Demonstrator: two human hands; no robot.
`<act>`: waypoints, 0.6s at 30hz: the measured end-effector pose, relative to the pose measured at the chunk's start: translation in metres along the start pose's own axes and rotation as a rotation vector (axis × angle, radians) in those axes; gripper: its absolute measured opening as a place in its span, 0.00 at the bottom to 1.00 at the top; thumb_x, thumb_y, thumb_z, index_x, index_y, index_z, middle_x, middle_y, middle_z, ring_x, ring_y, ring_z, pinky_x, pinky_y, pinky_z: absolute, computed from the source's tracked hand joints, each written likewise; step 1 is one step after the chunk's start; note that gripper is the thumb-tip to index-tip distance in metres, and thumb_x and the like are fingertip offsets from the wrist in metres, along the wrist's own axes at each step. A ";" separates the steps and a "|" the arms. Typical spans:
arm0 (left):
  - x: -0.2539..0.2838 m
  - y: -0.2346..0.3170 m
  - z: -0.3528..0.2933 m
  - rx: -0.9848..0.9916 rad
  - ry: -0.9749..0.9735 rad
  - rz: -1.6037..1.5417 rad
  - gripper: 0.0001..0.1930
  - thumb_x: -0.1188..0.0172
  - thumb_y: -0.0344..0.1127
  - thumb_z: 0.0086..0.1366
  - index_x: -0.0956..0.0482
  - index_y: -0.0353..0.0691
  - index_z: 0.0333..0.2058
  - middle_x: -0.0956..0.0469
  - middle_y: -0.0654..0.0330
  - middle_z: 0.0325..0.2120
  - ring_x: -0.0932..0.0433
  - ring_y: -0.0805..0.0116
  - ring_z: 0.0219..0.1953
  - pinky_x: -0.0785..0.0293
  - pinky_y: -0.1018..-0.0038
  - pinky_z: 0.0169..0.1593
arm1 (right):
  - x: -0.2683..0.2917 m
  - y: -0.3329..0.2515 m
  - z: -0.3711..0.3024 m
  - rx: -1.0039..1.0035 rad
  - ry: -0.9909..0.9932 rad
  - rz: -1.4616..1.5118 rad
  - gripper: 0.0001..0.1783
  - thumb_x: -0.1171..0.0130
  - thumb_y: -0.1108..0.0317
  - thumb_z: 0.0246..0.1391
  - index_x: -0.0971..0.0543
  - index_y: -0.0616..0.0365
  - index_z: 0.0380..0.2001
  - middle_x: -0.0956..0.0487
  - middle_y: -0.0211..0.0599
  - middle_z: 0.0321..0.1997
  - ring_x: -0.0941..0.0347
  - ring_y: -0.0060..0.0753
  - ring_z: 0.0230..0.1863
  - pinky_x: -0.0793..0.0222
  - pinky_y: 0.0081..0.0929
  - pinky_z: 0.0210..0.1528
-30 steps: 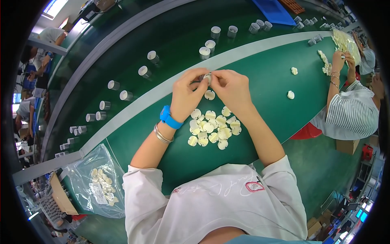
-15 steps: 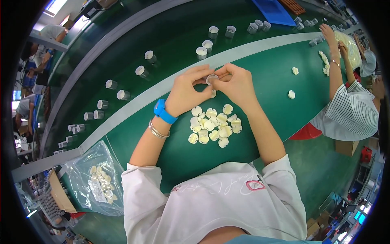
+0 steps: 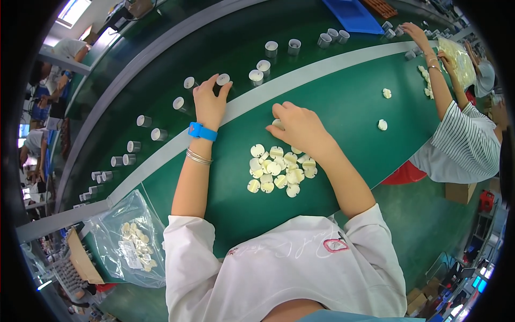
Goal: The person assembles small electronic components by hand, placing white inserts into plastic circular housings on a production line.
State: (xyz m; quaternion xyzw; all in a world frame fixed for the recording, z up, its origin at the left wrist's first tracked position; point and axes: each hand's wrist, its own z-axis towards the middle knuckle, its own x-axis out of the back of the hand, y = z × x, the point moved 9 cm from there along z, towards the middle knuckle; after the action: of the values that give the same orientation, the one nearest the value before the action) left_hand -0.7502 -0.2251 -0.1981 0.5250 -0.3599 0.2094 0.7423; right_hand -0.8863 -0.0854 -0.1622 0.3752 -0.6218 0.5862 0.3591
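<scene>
Over the dark green belt, my left hand (image 3: 210, 102) grips a small grey cylindrical cup (image 3: 223, 80) between thumb and fingers; something pale shows in its top. My right hand (image 3: 301, 127) is low over the green worktop, fingers curled, with a cream notched disc (image 3: 278, 124) at its fingertips. Part of that disc is covered by the fingers. Closer to my body lies a loose pile of similar cream discs (image 3: 274, 167), some overlapping, just left of my right forearm.
More grey cups (image 3: 256, 77) stand along the belt, beyond the pale curved rail (image 3: 247, 105). A clear plastic bag of discs (image 3: 129, 239) lies at left. Two small cream pieces (image 3: 382, 125) sit to the right, near a co-worker's arm (image 3: 437, 80). A blue tray (image 3: 354, 17) is at the back.
My hands have parted. The left has carried the cup leftward over the rail to the belt; the right has come slightly down to the disc. The belt's cups have shifted left.
</scene>
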 end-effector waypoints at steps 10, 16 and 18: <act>-0.049 0.139 0.057 -0.393 0.109 0.258 0.22 0.39 0.50 0.51 0.23 0.37 0.37 0.35 0.46 0.48 0.44 0.48 0.55 0.48 0.49 0.53 | 0.033 0.026 -0.011 -0.095 0.222 0.075 0.06 0.49 0.74 0.50 0.27 0.66 0.30 0.26 0.48 0.30 0.28 0.49 0.32 0.30 0.38 0.36; -0.112 0.145 0.076 -0.330 -0.249 0.433 0.18 0.40 0.47 0.54 0.23 0.41 0.38 0.35 0.46 0.48 0.47 0.47 0.58 0.54 0.44 0.55 | 0.067 0.050 -0.019 -0.164 0.457 0.279 0.07 0.47 0.73 0.51 0.27 0.66 0.32 0.26 0.44 0.29 0.28 0.44 0.29 0.32 0.30 0.31; -0.091 0.148 0.077 -0.371 -0.136 0.174 0.18 0.41 0.44 0.55 0.25 0.39 0.41 0.30 0.51 0.44 0.34 0.51 0.51 0.41 0.55 0.52 | 0.080 0.044 -0.024 -0.120 0.542 0.168 0.06 0.47 0.74 0.51 0.26 0.65 0.33 0.24 0.41 0.29 0.26 0.34 0.29 0.31 0.23 0.31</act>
State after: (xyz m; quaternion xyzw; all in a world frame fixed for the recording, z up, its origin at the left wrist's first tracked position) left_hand -0.9359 -0.2373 -0.1587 0.3589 -0.4856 0.1670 0.7794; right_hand -0.9619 -0.0640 -0.1099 0.1300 -0.5656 0.6550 0.4840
